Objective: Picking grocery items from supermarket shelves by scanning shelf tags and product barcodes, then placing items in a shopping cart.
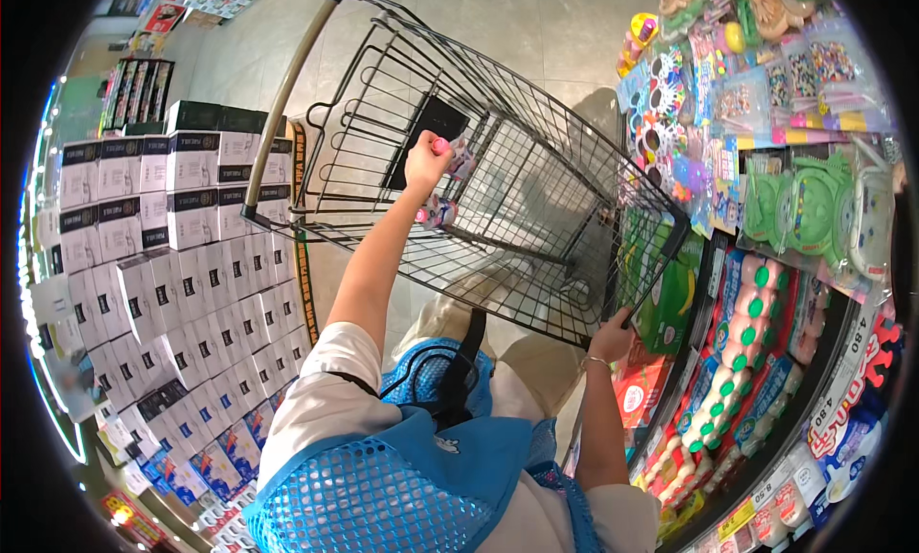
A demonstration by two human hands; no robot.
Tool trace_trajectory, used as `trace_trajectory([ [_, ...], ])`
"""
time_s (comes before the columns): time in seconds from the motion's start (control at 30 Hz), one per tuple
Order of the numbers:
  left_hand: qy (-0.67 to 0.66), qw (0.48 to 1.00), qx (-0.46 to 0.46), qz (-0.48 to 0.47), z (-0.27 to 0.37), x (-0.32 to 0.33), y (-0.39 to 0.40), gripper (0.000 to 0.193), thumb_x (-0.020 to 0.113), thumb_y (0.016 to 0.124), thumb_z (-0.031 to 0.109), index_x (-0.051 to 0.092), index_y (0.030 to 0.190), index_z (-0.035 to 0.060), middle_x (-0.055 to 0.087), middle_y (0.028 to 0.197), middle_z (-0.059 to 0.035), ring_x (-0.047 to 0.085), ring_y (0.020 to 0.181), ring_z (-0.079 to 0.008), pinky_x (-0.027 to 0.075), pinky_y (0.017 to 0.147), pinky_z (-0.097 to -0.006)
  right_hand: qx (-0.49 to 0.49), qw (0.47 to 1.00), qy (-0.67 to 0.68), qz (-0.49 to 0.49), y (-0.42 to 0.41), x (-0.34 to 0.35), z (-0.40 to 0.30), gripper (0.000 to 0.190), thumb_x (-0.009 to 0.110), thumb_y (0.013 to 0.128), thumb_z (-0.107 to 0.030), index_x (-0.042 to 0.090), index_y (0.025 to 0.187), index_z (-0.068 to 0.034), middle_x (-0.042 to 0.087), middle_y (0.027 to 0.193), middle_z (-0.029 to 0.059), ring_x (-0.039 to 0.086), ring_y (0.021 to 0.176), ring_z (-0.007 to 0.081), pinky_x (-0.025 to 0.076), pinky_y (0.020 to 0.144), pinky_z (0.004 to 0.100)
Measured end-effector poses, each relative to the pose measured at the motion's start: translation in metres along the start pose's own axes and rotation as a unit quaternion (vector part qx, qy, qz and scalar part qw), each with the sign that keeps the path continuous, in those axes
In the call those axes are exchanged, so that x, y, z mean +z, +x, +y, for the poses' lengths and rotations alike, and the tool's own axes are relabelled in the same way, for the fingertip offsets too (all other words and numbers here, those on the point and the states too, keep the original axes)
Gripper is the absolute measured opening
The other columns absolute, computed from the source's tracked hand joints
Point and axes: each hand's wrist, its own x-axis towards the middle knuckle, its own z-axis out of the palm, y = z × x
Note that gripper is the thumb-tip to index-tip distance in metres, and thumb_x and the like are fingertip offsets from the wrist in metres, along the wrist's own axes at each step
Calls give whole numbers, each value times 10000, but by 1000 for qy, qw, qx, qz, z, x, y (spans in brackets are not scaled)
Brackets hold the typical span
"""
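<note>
Inside a metal wire shopping cart (pixel 531 136), my left hand (pixel 426 164) grips a small bottle by its pink cap (pixel 440 146). Part of a patterned body shows beside my fingers. A second pink-capped bottle (pixel 438 214) lies low in the basket, just below my left hand. Behind the held bottle is a black flat panel (pixel 439 115) on the cart's wire seat flap. My right hand (pixel 611 337) is closed around the cart's top rim at its near right corner, its fingers partly hidden.
Stacked white and black cartons (pixel 194 301) rise on the left. To the right, shelves hold bagged toys (pixel 797 208), packs with green-dotted pink bottles (pixel 754 305) and a green box (pixel 664 287). The cart's push handle (pixel 287 100) faces the cartons. Grey tiled floor (pixel 546 21) extends beyond the cart.
</note>
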Motion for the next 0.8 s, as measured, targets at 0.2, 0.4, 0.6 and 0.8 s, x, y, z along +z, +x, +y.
trace_trajectory([
  [0.2, 93, 993, -44, -66, -30, 21, -16, 462, 781, 682, 425, 640, 957, 81, 697, 828, -128, 684, 807, -289, 525, 713, -387, 13, 1000, 12, -3, -10, -16, -22, 617, 476, 925, -491, 682, 827, 83, 651, 744, 275, 624, 674, 440, 480, 596, 511],
  [0.4, 188, 968, -139, -92, -63, 39, -21, 431, 732, 670, 404, 670, 975, 105, 706, 927, -140, 685, 907, -298, 539, 785, -404, 17, 999, 40, -6, -9, -11, -21, 616, 472, 921, -493, 690, 855, 79, 657, 800, 278, 623, 760, 442, 477, 693, 499],
  [0.6, 247, 940, -216, -98, -74, 38, -30, 530, 690, 694, 484, 678, 972, 32, 696, 996, -176, 679, 945, -337, 542, 811, -429, 19, 999, 36, -8, -10, -12, -21, 623, 475, 921, -512, 699, 877, 67, 666, 793, 261, 635, 748, 426, 491, 672, 490],
  [0.8, 307, 932, -134, -138, -82, 31, -29, 569, 707, 705, 538, 661, 1026, 70, 691, 1034, -149, 673, 970, -315, 539, 816, -427, 30, 999, 4, -25, -10, -14, -19, 604, 482, 911, -523, 705, 854, 35, 666, 792, 252, 636, 733, 422, 494, 661, 493],
])
